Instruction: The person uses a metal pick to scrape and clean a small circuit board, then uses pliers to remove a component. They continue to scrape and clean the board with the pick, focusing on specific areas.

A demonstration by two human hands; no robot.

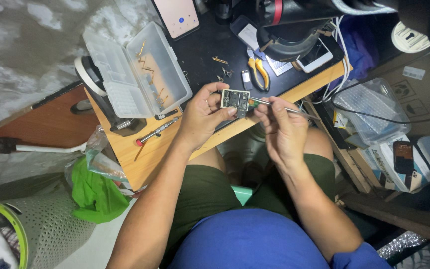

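Note:
My left hand [202, 113] grips a small green circuit board [235, 99] by its left edge, holding it up over the front edge of the wooden desk [143, 154]. My right hand [280, 127] pinches a thin metal tool [287, 108], probably tweezers, whose tip meets the board's right edge. Both hands hover above my lap, close together.
An open clear plastic parts box [138, 69] with small brass pieces lies on the desk's left. A red-tipped screwdriver [156, 132], yellow-handled pliers [259, 72], two phones [177, 16] and a black mat [210, 45] lie behind. Boxes and cables crowd the right; a green bag [95, 192] hangs left.

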